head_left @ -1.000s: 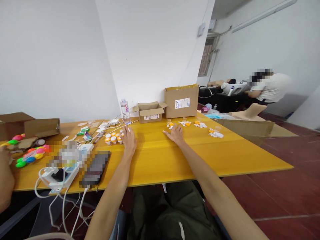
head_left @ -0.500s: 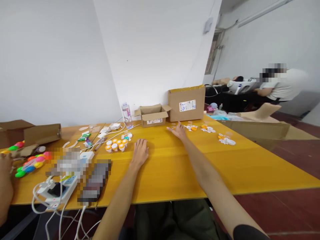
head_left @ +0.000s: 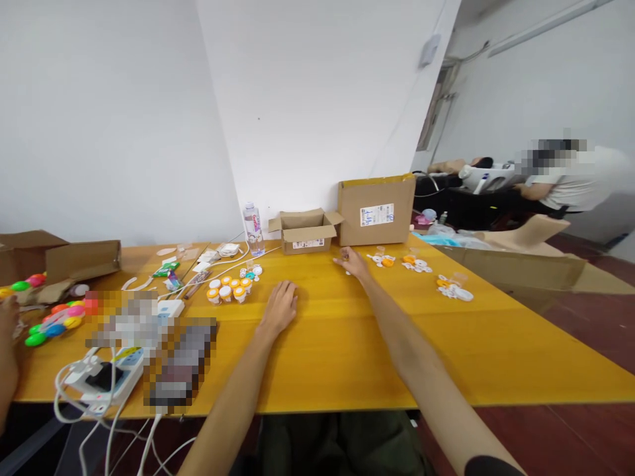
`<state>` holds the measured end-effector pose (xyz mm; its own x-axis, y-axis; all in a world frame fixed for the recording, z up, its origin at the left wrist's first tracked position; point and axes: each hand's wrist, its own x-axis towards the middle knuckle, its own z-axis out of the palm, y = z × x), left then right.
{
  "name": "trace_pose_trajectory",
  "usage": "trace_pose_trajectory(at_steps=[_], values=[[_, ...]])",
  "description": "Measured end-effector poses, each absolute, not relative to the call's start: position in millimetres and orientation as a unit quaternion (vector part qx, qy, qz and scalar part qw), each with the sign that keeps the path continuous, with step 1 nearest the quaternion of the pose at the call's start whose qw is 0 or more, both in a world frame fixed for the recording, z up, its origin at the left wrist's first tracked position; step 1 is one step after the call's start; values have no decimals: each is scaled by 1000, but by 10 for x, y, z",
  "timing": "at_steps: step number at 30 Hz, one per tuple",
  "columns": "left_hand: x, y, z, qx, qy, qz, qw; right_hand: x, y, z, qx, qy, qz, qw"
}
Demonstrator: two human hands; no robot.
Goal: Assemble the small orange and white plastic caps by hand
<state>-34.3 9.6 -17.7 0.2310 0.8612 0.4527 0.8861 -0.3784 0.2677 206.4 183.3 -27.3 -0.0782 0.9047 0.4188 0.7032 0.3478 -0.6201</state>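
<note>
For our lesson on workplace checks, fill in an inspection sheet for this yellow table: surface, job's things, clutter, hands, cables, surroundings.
Surface: yellow table, bare in the middle.
Job's things: orange and white caps in a cluster left of the left hand; loose caps spread right of the right hand.
Clutter: water bottle, open small box, closed larger box, coloured toys.
Hands: left hand flat on the table, holding nothing; right hand reaching among small pieces, grasp unclear.
Cables: white cables hanging over the near left edge.
Surroundings: white wall; another person at a far desk.
</note>
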Motion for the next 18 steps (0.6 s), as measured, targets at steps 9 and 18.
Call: trace_pose_trajectory(at_steps=[9,18], values=[[-357,127,-240,-799,-532,-278,23,1880,1416,-170,-475,-782,189,358],[-332,42,-166,-805,-473,-359,19,1445,847,-302,-267,-858,262,351]])
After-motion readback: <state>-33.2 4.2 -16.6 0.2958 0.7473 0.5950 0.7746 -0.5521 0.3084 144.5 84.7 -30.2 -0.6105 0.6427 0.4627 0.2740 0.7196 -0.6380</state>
